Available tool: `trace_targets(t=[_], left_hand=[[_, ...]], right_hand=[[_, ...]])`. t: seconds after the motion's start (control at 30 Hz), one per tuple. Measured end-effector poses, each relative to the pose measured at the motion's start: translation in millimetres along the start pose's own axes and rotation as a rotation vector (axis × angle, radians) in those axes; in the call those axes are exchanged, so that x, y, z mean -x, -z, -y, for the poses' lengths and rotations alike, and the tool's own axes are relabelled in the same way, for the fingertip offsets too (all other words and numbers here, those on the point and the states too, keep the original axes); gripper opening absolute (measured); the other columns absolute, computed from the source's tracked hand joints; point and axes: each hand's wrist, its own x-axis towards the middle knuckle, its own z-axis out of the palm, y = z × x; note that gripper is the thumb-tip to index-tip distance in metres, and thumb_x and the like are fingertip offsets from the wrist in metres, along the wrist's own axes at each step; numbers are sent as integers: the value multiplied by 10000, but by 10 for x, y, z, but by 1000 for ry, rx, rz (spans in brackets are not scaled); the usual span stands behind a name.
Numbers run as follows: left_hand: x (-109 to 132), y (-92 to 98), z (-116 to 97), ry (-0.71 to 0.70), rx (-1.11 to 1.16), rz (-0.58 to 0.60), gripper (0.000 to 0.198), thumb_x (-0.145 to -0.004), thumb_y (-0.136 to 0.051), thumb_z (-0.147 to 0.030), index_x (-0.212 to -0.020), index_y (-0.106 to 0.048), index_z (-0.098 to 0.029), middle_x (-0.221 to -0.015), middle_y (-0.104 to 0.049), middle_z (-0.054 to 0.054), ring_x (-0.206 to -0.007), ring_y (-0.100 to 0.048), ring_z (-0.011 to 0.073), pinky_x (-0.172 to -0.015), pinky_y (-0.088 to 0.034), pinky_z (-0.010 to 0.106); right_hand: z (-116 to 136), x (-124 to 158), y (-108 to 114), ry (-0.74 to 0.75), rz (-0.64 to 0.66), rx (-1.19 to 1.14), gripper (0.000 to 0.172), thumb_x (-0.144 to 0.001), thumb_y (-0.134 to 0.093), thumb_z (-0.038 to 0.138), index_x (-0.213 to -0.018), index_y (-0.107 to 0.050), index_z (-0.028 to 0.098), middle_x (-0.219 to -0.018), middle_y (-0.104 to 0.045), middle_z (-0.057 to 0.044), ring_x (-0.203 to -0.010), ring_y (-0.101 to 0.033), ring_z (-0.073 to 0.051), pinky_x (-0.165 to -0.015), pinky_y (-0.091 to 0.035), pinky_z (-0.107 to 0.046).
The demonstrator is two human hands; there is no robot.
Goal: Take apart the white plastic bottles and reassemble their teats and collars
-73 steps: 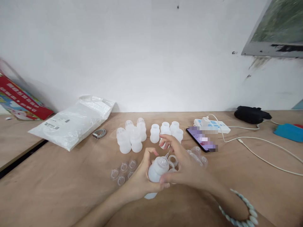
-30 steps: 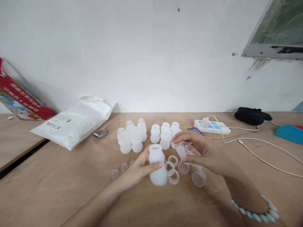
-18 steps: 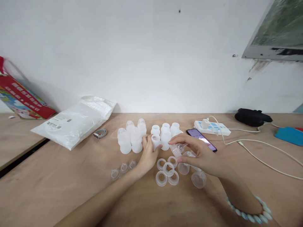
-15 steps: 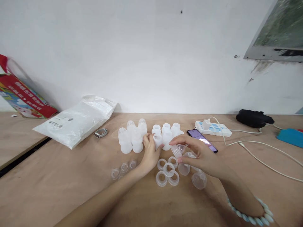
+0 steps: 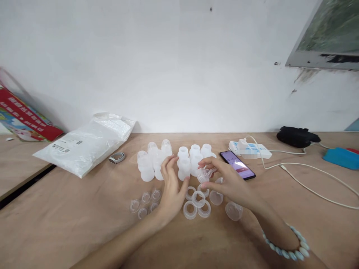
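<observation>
My left hand hovers with its fingers spread, just left of an uncapped white bottle standing on the table, and holds nothing. My right hand pinches a small clear plastic cap piece between thumb and fingers, right of that bottle. Behind stand more uncapped white bottles, and to the left a group of capped bottles. Several white rings lie in front of my hands. Small clear nipple pieces lie to the left and clear dome caps to the right.
The wooden table also carries a phone, a power strip with white cables, a plastic bag, a metal band, a black object, a blue object and a red box.
My left hand carried the bottle from near my body to the uncapped group, stood it there and let go. My right hand picked up a clear cap piece and still holds it.
</observation>
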Motion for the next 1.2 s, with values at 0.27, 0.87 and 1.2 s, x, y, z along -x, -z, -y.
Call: trace_targets(t=[0.27, 0.87, 1.2], left_hand=[[13, 46, -81, 490, 813, 269, 340, -796, -722, -446, -967, -602, -178, -879, -681, 32, -662, -602, 145, -674, -502, 294], [35, 110, -133, 647, 908, 310, 280, -716, -820, -401, -820, -760, -147, -775, -710, 35, -694, -587, 137, -738, -496, 275], [-56, 222, 37, 825, 929, 609, 171, -716, -804, -262, -814, -760, -129, -768, -718, 54, -725, -640, 148, -700, -505, 258]], right_hand=[[10, -2, -217, 63, -139, 63, 298, -731, -800, 243, -898, -553, 225, -1005, -730, -34, -839, -669, -201, -718, -525, -325], [-48, -21, -331, 366, -32, 206, 155, -858, -683, 176, -813, -541, 221, -1032, -642, -80, -922, -641, -234, -795, -548, -353], [-19, -15, -261, 337, 146, 189, 246, -768, -783, 143, -806, -547, 202, -1051, -656, -58, -944, -619, -207, -789, -515, -318]])
